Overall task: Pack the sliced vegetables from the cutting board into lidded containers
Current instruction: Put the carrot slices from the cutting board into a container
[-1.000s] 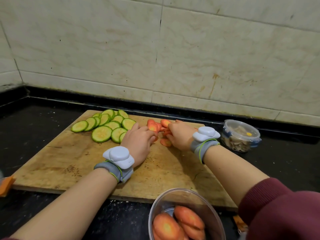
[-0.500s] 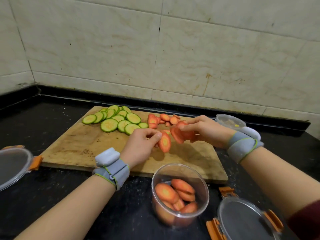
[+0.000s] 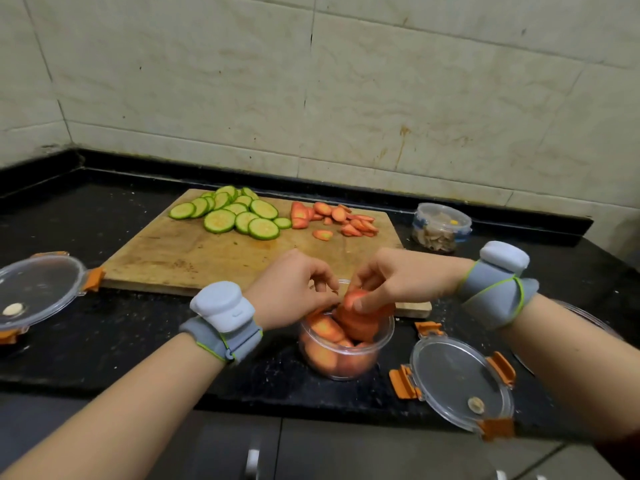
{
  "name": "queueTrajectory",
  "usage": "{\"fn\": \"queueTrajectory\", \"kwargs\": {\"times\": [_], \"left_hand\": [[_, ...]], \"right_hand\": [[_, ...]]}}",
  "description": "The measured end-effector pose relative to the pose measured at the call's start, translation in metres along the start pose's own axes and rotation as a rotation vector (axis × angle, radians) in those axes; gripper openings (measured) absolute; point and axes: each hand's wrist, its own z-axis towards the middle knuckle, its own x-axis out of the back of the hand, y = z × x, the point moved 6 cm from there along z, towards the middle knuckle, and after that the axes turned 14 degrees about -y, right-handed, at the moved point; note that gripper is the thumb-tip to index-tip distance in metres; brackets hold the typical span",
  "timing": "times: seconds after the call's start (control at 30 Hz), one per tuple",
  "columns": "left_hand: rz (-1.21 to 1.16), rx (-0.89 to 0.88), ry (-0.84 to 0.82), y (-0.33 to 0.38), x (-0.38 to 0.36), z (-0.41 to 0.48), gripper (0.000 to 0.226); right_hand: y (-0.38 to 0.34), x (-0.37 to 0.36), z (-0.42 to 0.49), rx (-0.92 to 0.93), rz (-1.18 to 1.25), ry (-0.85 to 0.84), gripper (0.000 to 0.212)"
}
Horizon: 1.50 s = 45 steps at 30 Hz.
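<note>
I read this as home kitchen. Black speckled stone counter [image 3: 121,334] runs along wall of large cream tiles [image 3: 415,98], stained, with dark grout lines. Worn wooden cutting board [image 3: 194,258] lies on counter, carrying zucchini slices [image 3: 239,216] and carrot slices [image 3: 346,220]. Clear round food container [image 3: 346,355] near front edge, snap-lock lid [image 3: 460,379] with orange clips beside it, second lid [image 3: 38,292] far left. Small closed tub [image 3: 441,228] by back wall. Below counter I see grey cabinet fronts [image 3: 381,452] with handle [image 3: 252,459].
</note>
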Motion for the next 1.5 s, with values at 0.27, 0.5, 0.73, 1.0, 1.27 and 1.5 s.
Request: {"fn": "queueTrajectory", "kwargs": {"times": [0.27, 0.5, 0.73, 1.0, 1.27, 1.5], "left_hand": [[0.102, 0.093, -0.013, -0.004, -0.005, 0.001, 0.019], [0.09, 0.091, -0.172, -0.007, -0.015, 0.004, 0.017], [-0.608, 0.098, 0.039, -0.031, -0.026, 0.001, 0.024], [-1.087, 0.081, 0.178, -0.046, -0.048, -0.001, 0.026], [-1.087, 0.065, 0.231, -0.051, -0.048, -0.001, 0.023], [-1.077, 0.064, 0.237, -0.051, -0.05, -0.002, 0.015]], "right_hand": [[-0.008, -0.012, 0.001, -0.027, -0.139, -0.001, 0.017], [-0.009, -0.01, -0.006, -0.002, -0.14, 0.025, 0.017], [-0.014, -0.018, 0.001, -0.022, -0.412, 0.119, 0.03], [-0.016, -0.004, -0.009, 0.071, -0.189, 0.212, 0.019], [-0.022, -0.02, 0.003, 0.029, -0.397, 0.147, 0.018], [-0.023, -0.013, -0.001, -0.006, -0.354, 0.167, 0.017]]}}
